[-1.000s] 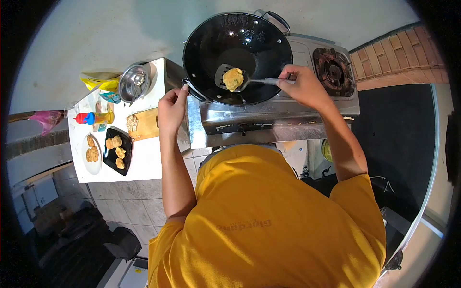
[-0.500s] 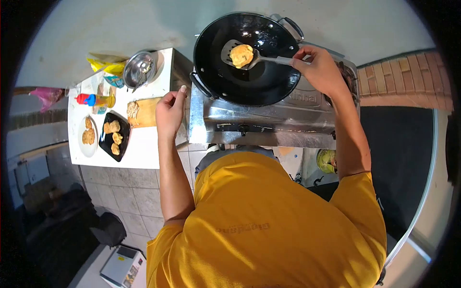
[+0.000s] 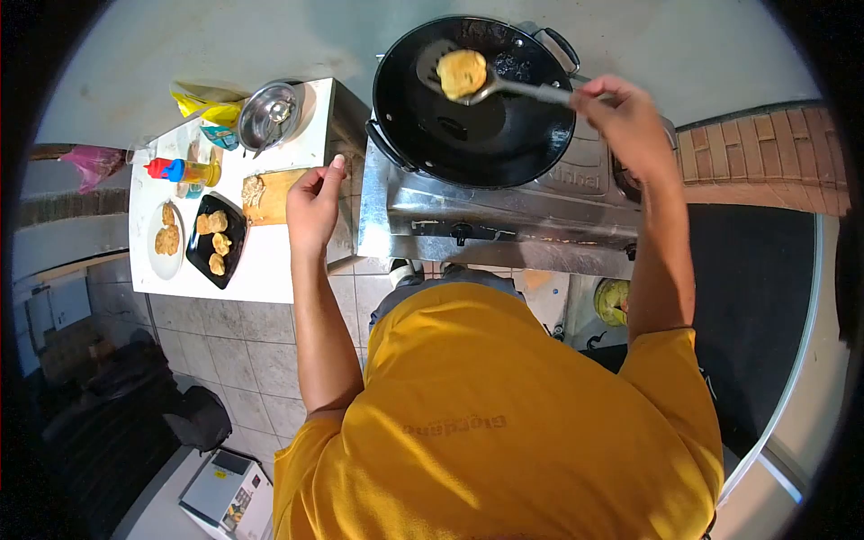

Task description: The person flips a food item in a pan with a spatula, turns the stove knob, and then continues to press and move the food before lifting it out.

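My right hand grips the grey handle of a slotted spatula over the black wok. On the spatula's blade lies a golden fried patty, its edges slightly uneven. The wok sits on a steel gas stove and has a dark, oily sheen inside. My left hand is held in the air left of the stove, beside a wooden cutting board. Its fingers are curled in with the thumb pointing up, and nothing shows in them.
On the white table are a black plate and a white plate, both with fried pieces. A metal bowl, sauce bottles and a yellow packet stand behind them. A brick strip borders the stove's right.
The spatula with the patty has risen slightly toward the wok's far side, and my right hand has moved right. The whole view has shifted a little. My left hand keeps its curled pose.
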Tool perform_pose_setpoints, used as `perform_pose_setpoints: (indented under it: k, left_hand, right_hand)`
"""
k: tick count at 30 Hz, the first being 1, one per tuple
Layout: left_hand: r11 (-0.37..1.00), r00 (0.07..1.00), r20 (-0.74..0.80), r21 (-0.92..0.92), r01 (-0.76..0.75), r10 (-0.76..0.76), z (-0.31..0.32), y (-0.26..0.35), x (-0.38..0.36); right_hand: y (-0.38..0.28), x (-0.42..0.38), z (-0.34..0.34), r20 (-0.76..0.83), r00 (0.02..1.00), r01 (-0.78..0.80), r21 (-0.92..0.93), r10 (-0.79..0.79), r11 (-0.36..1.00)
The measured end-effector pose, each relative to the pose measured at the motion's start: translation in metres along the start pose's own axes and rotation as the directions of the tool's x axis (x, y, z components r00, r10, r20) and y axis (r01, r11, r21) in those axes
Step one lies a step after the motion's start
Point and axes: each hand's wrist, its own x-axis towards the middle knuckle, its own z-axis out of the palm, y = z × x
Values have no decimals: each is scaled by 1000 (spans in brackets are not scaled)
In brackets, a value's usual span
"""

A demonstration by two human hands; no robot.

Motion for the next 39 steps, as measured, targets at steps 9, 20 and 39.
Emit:
perform_pose_setpoints:
  k: [9,20,39]
  left_hand:
    - [999,999,47,49,-12,9,2,8,7]
    - [999,996,84,46,0,-4,6,3,13]
    - [999,997,-69,-38,-32,29,-26,-34,-15]
  right_hand:
    - [-15,-9,-25,-16,999,47,99,-45,994]
    - [32,-20,-8,-47,996,-71,119,77,990]
    - [-73,4,15,55,998,23,88,-28,996]
